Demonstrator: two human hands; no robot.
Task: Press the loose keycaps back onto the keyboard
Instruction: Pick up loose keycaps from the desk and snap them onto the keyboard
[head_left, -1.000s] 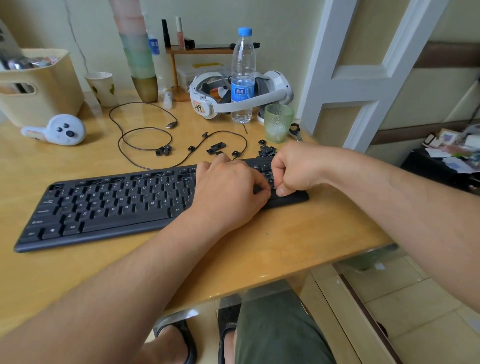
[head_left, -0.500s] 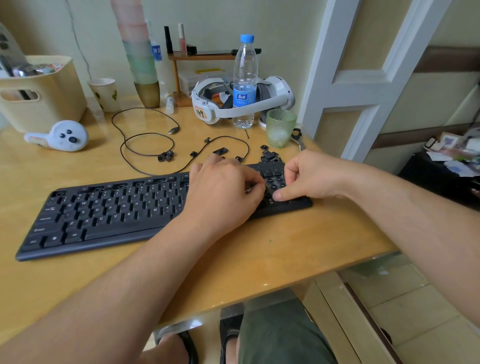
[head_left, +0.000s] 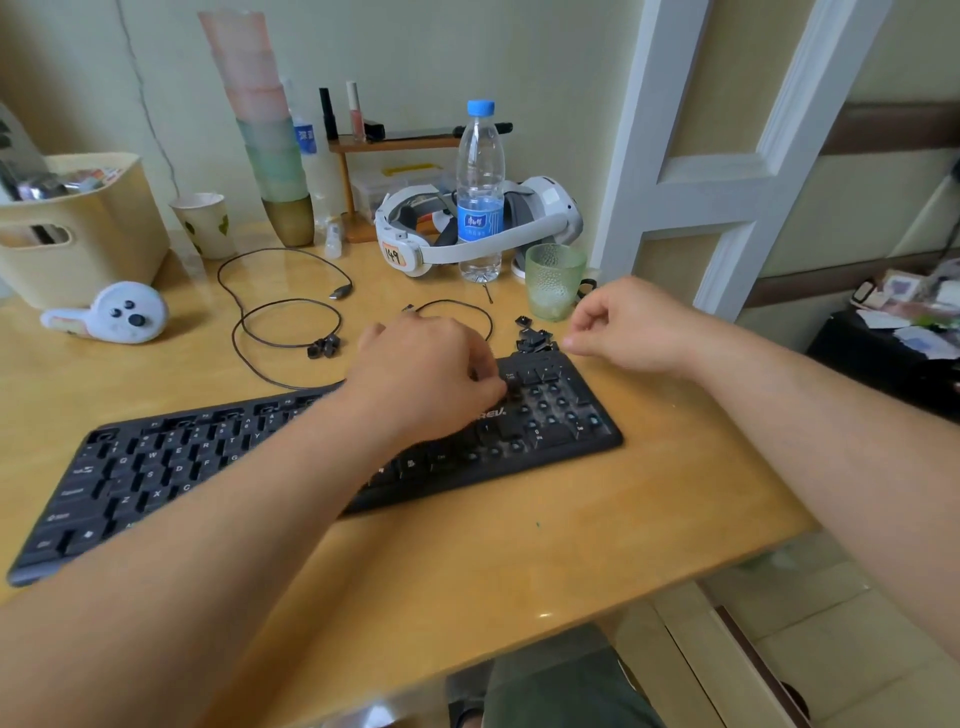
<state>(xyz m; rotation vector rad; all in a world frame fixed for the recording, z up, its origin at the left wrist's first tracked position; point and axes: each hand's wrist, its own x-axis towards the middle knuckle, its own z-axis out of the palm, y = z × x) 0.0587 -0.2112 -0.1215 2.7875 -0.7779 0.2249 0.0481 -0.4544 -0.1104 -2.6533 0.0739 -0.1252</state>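
While left hand (head_left: 426, 374) presses keyboard (head_left: 156, 467), right hand (head_left: 628, 322) above keycaps (head_left: 532, 340)

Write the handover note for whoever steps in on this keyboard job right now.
Left hand: fingers pressing down on the keyboard near its number pad.
Right hand: fingers curled, raised beside the pile of loose keycaps behind the keyboard's right end; whether it holds a cap cannot be told.
Done: letter keys look fitted.
Left: many number pad sockets are bare; more loose keycaps lie by the cable.
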